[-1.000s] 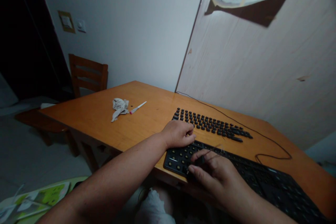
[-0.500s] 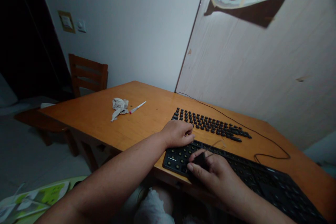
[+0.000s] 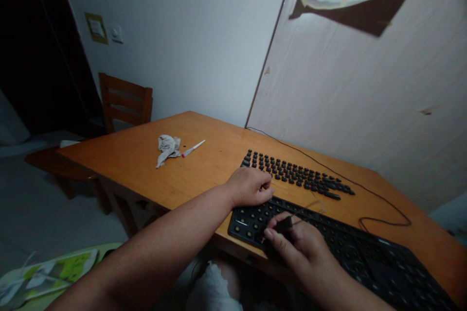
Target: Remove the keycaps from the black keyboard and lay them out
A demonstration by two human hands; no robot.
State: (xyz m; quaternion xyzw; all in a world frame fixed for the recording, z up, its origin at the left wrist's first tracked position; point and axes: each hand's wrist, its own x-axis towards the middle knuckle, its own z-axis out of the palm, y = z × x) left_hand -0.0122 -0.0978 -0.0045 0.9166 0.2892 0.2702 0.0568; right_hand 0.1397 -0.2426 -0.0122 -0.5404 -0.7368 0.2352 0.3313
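A black keyboard [image 3: 365,248] with many keys stripped lies along the table's near edge. Behind it, loose black keycaps [image 3: 297,173] are laid out in rows. My left hand [image 3: 251,187] rests at the keyboard's far left corner with its fingers curled; whatever they may hold is hidden. Over the left part of the keyboard, my right hand [image 3: 301,240] is closed around a keycap puller [image 3: 284,224], which has a black body and thin wires sticking out to the far right. The thumb and index fingertip come together low over the keys; what lies between them is too dark to tell.
On the wooden table [image 3: 120,155] are a crumpled grey cloth [image 3: 168,148] and a white brush-like stick [image 3: 194,148]. A black cable [image 3: 314,153] runs behind the keycaps. A wooden chair [image 3: 126,99] stands beyond, and a green-and-white item [image 3: 54,272] lies below left.
The view has shifted slightly, so everything sits a little further right. My right hand has tilted a little on the keycap puller; my left hand stays at the keyboard's corner.
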